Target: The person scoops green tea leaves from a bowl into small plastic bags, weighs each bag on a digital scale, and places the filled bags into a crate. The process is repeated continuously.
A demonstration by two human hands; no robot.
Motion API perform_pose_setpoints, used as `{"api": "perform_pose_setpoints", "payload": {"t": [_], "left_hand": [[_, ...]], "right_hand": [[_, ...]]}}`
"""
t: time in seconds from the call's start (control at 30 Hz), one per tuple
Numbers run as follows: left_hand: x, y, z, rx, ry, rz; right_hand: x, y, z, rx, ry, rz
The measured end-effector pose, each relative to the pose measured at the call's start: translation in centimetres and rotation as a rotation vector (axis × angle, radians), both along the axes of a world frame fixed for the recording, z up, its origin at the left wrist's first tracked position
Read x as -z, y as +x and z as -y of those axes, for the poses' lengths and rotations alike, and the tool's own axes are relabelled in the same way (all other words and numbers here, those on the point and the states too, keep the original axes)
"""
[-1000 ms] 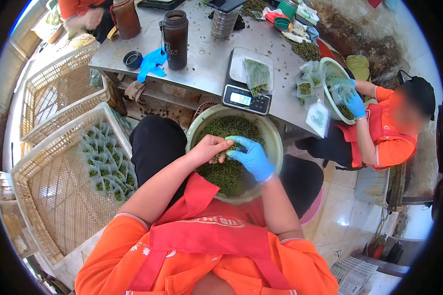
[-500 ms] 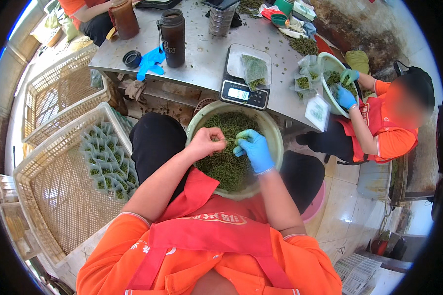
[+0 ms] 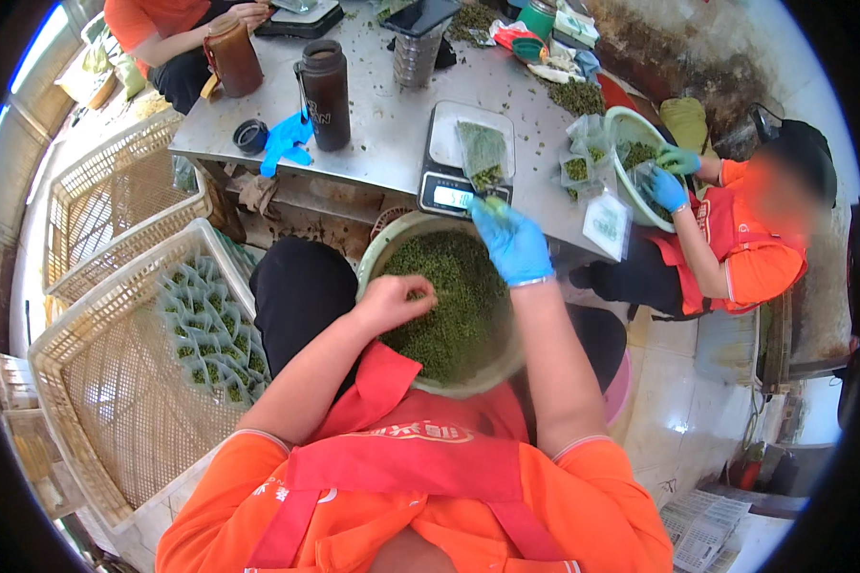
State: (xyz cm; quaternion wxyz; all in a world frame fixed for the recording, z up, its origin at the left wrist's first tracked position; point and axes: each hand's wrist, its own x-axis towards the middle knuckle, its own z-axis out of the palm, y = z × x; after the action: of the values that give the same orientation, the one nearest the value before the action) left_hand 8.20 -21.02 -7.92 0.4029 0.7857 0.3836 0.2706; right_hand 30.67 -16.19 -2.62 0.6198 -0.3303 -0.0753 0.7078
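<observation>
A wide pale basin (image 3: 373, 250) between my knees holds a heap of small green peppercorn-like berries (image 3: 440, 315). My bare left hand (image 3: 398, 304) hovers over the heap, its fingers curled together; anything inside them is hidden. My right hand (image 3: 511, 244), in a blue glove with green-stained fingertips, reaches to the front edge of the digital scale (image 3: 440, 143). Its fingers are pinched together, and what they hold is too small to name. On the scale pan lies a clear plastic bag (image 3: 484, 153) with green berries in its lower end.
The steel table (image 3: 377, 105) carries a dark bottle (image 3: 325, 95), a brown jar (image 3: 232, 62), a blue glove (image 3: 287, 141) and small filled bags (image 3: 583, 158). Filled bags (image 3: 210, 329) stand in a plastic crate (image 3: 115, 401) at left. A co-worker (image 3: 726, 229) handles a basin at right; another person (image 3: 167, 43) sits far left.
My right hand has moved up and away from my left, from above the basin to the scale. My left hand has dropped slightly lower over the berries.
</observation>
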Motion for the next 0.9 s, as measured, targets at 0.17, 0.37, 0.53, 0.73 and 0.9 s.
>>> {"api": "perform_pose_setpoints", "payload": {"t": [0.17, 0.37, 0.53, 0.73, 0.9], "left_hand": [[-1.1, 0.0, 0.2, 0.111, 0.098, -0.127], [-1.8, -0.3, -0.5, -0.083, 0.034, -0.019], [-3.1, -1.1, -2.8, -0.269, 0.027, 0.069], [-4.9, -4.4, -11.2, -0.534, -0.068, 0.322], [-3.5, -4.7, -11.4, -0.596, -0.163, 0.389]], "right_hand": [[1.0, -1.0, 1.0, -0.027, -0.013, 0.525], [5.5, -2.4, 0.4, -0.177, 0.210, 1.244], [4.2, -3.1, 5.4, -0.354, 0.094, 1.341], [2.2, -2.2, 5.3, -0.024, 0.224, 1.311], [0.3, -2.2, 1.0, 0.022, 0.192, 1.663]]}}
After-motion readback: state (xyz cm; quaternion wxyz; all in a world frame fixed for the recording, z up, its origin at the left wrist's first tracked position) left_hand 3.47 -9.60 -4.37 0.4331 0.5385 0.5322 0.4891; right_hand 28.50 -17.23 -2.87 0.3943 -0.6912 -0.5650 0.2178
